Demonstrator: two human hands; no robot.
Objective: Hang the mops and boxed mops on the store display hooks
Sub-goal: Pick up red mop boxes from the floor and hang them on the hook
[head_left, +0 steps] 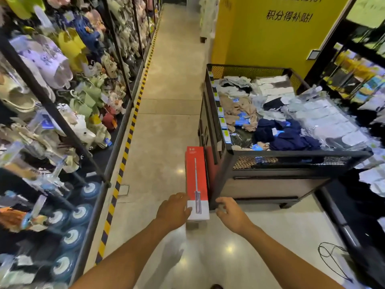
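Observation:
A tall red and white boxed mop (pixel 197 182) stands upright on the floor, leaning against the corner of a black mesh bin (pixel 220 163). My left hand (pixel 174 209) touches the box's lower left edge with its fingers spread. My right hand (pixel 230 211) hovers just right of the box with fingers apart, holding nothing. Several round blue and white mop heads (pixel 80 213) hang low on the display rack (pixel 62 126) at the left.
The left rack is packed with slippers and plush goods (pixel 83 101), bordered by a yellow and black floor stripe (pixel 125 155). The bin holds packed socks and clothes (pixel 291 122). A yellow wall (pixel 270 38) stands behind it. A black cord (pixel 331 257) lies on the floor at the right.

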